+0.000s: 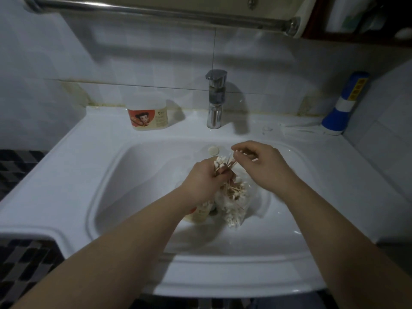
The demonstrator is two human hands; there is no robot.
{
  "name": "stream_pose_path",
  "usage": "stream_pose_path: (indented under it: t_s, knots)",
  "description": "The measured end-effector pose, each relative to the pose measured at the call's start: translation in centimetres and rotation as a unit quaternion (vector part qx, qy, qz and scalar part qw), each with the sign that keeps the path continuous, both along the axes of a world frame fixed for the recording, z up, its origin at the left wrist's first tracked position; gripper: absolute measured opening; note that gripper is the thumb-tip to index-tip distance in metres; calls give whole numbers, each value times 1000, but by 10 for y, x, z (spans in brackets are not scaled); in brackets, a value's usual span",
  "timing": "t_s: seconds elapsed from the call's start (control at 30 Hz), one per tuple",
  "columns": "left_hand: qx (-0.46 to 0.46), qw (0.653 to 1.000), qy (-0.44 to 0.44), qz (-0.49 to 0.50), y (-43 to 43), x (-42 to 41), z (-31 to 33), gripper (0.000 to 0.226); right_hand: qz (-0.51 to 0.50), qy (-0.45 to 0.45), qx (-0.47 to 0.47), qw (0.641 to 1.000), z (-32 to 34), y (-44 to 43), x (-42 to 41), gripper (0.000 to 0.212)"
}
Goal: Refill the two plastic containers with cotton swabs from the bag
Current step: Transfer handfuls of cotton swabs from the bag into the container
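Note:
My left hand point(205, 177) grips a bundle of cotton swabs point(223, 163) with wooden sticks, over the basin. My right hand point(256, 159) pinches a few swabs at the bundle's top. Below the hands lies a clear plastic bag point(236, 204) holding many more swabs. One plastic container point(200, 214) with a cartoon label sits in the basin under my left wrist, mostly hidden. The second container point(147, 111), lidded and with the same label, stands on the ledge at the back left.
A white sink point(124, 175) fills the middle, with a chrome tap point(215, 99) behind it. A blue and white torch point(344, 105) leans on the wall at the right. A small round white cap point(213, 150) lies near the basin's rim.

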State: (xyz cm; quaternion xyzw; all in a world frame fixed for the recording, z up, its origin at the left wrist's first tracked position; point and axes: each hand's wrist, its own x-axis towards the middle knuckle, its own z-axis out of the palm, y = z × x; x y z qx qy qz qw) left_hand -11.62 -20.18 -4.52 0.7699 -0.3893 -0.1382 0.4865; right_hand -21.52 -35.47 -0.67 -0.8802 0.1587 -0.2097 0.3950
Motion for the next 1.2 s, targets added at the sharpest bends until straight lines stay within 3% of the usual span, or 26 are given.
stream_pose_path:
  t_s: [0.13, 0.27, 0.33, 0.47, 0.57, 0.73, 0.9, 1.1, 1.2]
  knots:
    - [-81, 993, 88, 19, 1, 5, 0, 3, 6, 45, 12, 999, 0, -1, -2, 38]
    - [-105, 984, 143, 25, 1, 4, 2, 21, 49, 119, -8, 992, -3, 1, -3, 78]
    - [-107, 983, 147, 25, 1, 4, 2, 24, 49, 116, -20, 992, -3, 2, -3, 71]
    - [-68, 994, 86, 12, 2, 3, 0, 9, 30, 41, -5, 999, -1, 3, -1, 22]
    - [-31, 999, 44, 2, 1, -1, 1, 14, 20, -15, 63, 998, -3, 8, 2, 29]
    - [-35, 999, 7, -26, 1, -2, 2, 23, 45, -48, 66, 996, -6, 13, 5, 24]
    - [-57, 995, 27, -80, 2, -6, 0, 22, 67, -69, 48, 994, -5, 16, 5, 29]
    - [-37, 997, 65, -34, -2, -6, 0, 22, 48, -70, 54, 995, -9, 14, 7, 22]
    - [-63, 992, 110, 16, -2, -6, 0, 25, 15, -49, 29, 998, -8, 16, 8, 36]
